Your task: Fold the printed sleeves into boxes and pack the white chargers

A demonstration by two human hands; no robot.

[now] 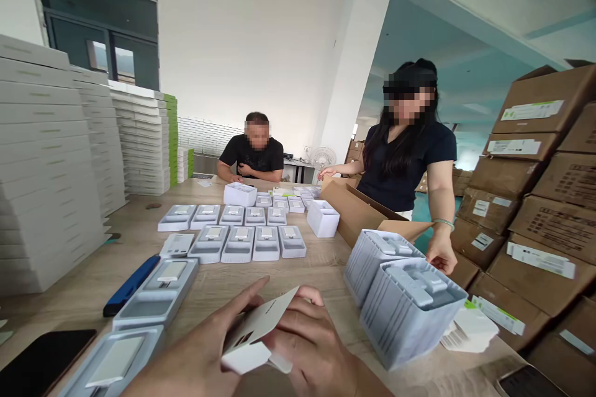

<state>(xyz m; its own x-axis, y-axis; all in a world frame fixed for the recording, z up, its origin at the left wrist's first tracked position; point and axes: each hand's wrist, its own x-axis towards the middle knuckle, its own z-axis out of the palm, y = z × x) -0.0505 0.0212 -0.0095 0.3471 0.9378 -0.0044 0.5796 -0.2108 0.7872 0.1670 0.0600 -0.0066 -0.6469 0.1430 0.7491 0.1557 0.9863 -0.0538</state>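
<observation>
head view: two hands (305, 341), one card (258, 329)

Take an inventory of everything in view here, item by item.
Light wooden table: one, tan, under everything.
Plastic trays with white inserts: over a dozen, pale grey, in rows on the table.
Tall tray stacks: two, pale grey, right of the rows.
Cardboard boxes, lidless: at least two, white, on the table.
Flat box stacks: several, white, far left.
Open cardboard carton: one, brown, on the table's right.
Stacked cartons: many, brown, far right.
Oblong tool: one, blue, on the table.
Co-workers: two, black shirts, one seated, one standing.
White printed card: one, white, in my hands.
Left hand, right hand: bottom centre, both holding the card.
</observation>
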